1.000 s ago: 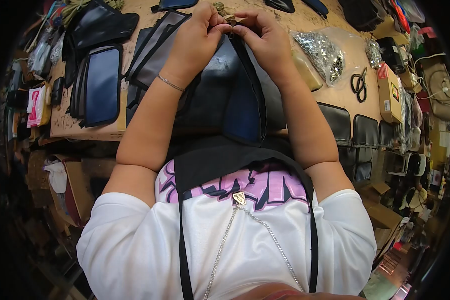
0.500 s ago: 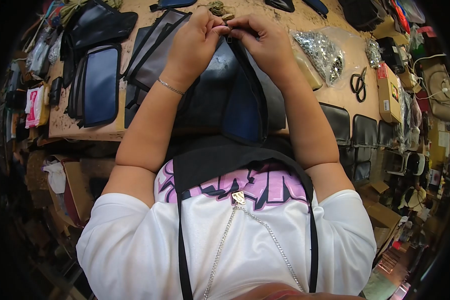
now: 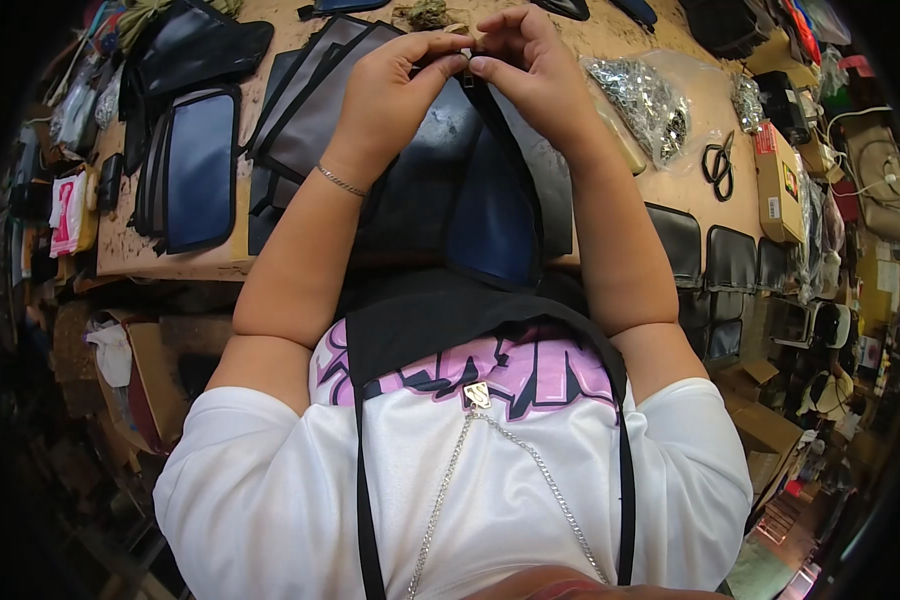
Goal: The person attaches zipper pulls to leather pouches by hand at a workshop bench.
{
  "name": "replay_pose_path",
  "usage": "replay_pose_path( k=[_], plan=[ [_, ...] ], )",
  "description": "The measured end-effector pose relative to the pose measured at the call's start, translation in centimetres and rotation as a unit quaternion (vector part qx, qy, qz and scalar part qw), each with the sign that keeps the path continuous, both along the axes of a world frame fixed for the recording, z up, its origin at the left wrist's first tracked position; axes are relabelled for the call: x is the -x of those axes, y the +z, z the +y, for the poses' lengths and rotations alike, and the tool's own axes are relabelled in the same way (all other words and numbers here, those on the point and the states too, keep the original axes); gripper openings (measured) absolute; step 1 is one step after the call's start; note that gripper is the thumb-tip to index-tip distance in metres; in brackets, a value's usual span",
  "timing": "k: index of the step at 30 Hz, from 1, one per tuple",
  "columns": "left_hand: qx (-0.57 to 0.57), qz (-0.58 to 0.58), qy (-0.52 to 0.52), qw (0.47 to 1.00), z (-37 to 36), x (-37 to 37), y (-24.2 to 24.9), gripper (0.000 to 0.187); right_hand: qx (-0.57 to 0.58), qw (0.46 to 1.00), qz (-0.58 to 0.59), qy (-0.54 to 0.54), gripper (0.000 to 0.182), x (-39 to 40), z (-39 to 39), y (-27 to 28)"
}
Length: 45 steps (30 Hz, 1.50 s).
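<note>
We look down on our own arms stretched over a wooden counter [image 3: 670,190], both hands meeting at the far top edge of a dark pouch [image 3: 440,190] that lies open between the forearms, its blue lining turned up toward us. Our left hand [image 3: 390,85] and right hand [image 3: 535,70] pinch the same spot from either side, fingers [image 3: 490,68] closed on the black zipper tape [image 3: 475,95] where it rises from the pouch; something small sits between the fingertips, probably a metal slider, though the view is too tight to be sure. Holding the tape up off the counter keeps it taut and lets both thumbs work at one point, while the weight of the pouch steadies the rest. The tape runs from the fingers back along the pouch's edge toward our body. Things are laid within reach: a clear bag of metal parts [image 3: 645,100] just right of the right wrist, scissors [image 3: 718,165] beyond it, a cardboard box [image 3: 778,185] at the counter's edge, and flat dark panels [image 3: 195,170] stacked to the left, well apart from the hands.
</note>
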<state>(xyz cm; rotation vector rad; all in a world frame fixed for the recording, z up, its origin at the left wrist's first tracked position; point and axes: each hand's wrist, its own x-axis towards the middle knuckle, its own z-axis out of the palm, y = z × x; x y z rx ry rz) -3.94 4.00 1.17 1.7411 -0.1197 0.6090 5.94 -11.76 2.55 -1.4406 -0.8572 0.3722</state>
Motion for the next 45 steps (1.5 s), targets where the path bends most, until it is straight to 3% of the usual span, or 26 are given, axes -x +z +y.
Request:
replay_pose_path(
  k=[8,14,16,19,22,28,34,45],
  plan=[
    [-0.075,-0.025,0.032,0.996,0.1,-0.1,-0.1,0.023,0.008,1.000,-0.006,0.015,0.034,-0.5,-0.2,-0.5],
    [-0.028,-0.005,0.032,0.999,-0.8,0.6,2.2,0.013,0.072,0.997,-0.021,-0.005,0.032,0.0,-0.5,0.9],
    [-0.076,-0.005,0.037,0.996,-0.4,0.6,2.0,0.020,0.069,0.998,0.006,0.003,0.028,0.3,-0.5,1.3],
    [-0.091,-0.008,0.028,0.995,-0.3,0.5,2.0,0.021,0.061,0.987,-0.144,-0.026,0.023,0.2,-1.2,1.5],
    [-0.106,-0.014,0.044,0.993,-0.2,0.3,1.9,0.019,0.084,0.982,-0.159,-0.062,0.023,0.7,-1.3,1.6],
    [-0.152,0.024,0.062,0.986,-0.7,0.9,3.2,0.015,0.064,0.994,-0.072,-0.046,0.022,0.1,-1.6,0.9],
    [-0.161,0.016,0.067,0.984,-0.7,0.8,3.3,0.016,0.095,0.981,-0.152,-0.080,0.020,1.0,-1.6,1.9],
    [-0.178,-0.022,0.081,0.980,-1.0,0.5,2.9,0.014,0.097,0.970,-0.190,-0.113,0.018,1.9,-1.5,2.1]
  ],
)
